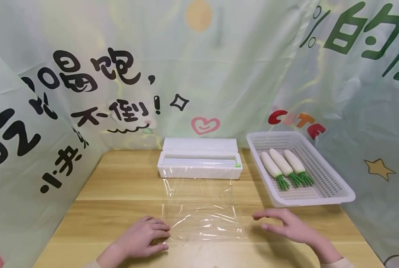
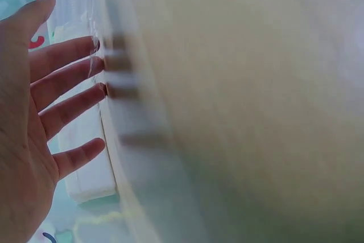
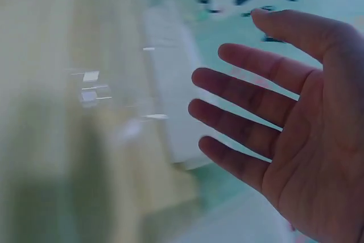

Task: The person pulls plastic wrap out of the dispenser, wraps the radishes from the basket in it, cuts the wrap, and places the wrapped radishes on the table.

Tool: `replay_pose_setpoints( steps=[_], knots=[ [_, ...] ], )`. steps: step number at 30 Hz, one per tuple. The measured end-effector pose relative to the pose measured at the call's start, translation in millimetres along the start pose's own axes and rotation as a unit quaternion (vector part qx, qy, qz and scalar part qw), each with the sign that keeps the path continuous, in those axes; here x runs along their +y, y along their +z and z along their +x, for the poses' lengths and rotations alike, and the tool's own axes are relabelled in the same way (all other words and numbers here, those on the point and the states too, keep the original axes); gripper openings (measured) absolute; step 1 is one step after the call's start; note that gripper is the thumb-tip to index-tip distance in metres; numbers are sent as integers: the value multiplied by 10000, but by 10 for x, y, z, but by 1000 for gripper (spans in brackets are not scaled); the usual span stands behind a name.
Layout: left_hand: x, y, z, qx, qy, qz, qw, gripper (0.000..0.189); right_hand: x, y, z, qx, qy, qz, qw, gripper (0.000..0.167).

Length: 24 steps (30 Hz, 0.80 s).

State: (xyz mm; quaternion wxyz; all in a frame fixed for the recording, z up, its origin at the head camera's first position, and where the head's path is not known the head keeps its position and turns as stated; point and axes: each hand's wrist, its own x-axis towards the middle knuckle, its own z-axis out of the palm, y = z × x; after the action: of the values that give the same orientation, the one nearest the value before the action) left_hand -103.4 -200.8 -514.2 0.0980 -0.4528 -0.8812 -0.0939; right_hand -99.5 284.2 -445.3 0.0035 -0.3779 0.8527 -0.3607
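Observation:
A sheet of clear plastic wrap (image 1: 202,219) lies over the wooden table, drawn out from a white wrap dispenser box (image 1: 199,172) whose lid stands raised. My left hand (image 1: 144,236) is at the sheet's left edge, fingers extended, fingertips right at the film. In the left wrist view the left hand (image 2: 34,106) has its fingers spread, tips against the film edge. My right hand (image 1: 288,225) hovers to the right of the sheet, holding nothing. The right wrist view has the right hand (image 3: 301,112) with fingers apart and straight.
At the back right stands a white plastic basket (image 1: 333,191) with three white radishes (image 1: 283,165) with green tops in it. A green slider (image 1: 237,165) sits at the box's right end. Printed cloth (image 1: 239,74) walls the table (image 1: 119,193) on the back and sides.

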Motion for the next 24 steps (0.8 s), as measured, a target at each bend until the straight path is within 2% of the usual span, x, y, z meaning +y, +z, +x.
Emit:
replay_pose_setpoints(
  steps=[4, 7, 16, 20, 24],
  knots=[
    [9, -6, -12, -35, -61, -5, 10000, 33, -104, -246, 84, 424, 326, -363, 9979, 31],
    [5, -8, -16, -28, -45, 33, 10000, 33, -142, -425, 164, 761, 393, -704, 9938, 32],
    [13, -16, -24, -93, 110, 17, 9999, 31, -40, -812, 473, 1561, 64, -1504, 9762, 32],
    [6, -15, -14, -196, 136, 6, 9997, 31, 7, -990, 614, 1713, 396, -1697, 9697, 25],
    [-27, -22, 28, -151, 356, 165, 9991, 30, 112, -1172, 772, 1886, 715, -1797, 9628, 23]
  ],
)
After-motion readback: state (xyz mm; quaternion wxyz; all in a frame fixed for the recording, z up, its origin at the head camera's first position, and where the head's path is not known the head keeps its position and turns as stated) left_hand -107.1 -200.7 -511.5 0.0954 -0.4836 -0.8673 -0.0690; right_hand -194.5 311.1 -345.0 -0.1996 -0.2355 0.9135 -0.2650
